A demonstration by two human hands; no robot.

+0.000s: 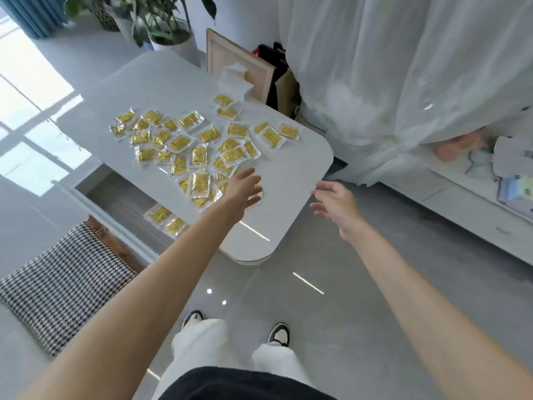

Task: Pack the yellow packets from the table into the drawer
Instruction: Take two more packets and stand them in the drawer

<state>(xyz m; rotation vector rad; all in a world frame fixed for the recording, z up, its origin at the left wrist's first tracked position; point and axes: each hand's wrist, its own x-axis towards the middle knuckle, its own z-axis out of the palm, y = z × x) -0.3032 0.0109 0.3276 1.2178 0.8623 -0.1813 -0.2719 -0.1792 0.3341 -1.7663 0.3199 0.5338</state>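
Several yellow packets (199,145) in clear wrappers lie scattered over the white table (277,197). Below the table's left side an open drawer (129,209) holds two yellow packets (168,220). My left hand (245,192) reaches over the table's near part with straight fingers, just above the nearest packets, holding nothing. My right hand (334,206) hovers beyond the table's right edge, fingers spread and empty.
A clear bag (233,79) lies at the table's far end. A houndstooth cushion (63,284) sits at the left. Potted plants (167,27) stand behind the table, a wooden frame (239,64) leans nearby. A white cloth-draped shelf (432,111) is on the right.
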